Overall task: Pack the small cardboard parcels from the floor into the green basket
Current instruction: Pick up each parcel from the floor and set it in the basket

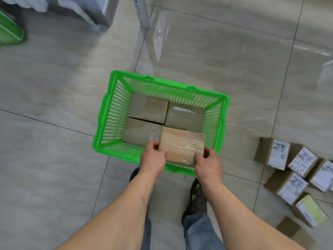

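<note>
Between left hand (152, 157) and right hand (207, 164): parcel (181, 145) (over basket (108, 112))

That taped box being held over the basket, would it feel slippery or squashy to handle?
Probably stiff: the box keeps straight edges between both hands. Its glossy tape wrap may be somewhat slick, which could be why it is gripped at both ends. Flat sides suggest it will sit in the green basket without rolling.

The floor (54, 87) is glossy grey-beige tile with dark grout lines, pretty reflective. A green basket (108, 120) sits right on it in the middle. Off to the right there's a loose cluster of small cardboard parcels (288, 186) lying on the tiles, most with white labels. Another green thing (9, 31) sits at the far left corner.
</note>
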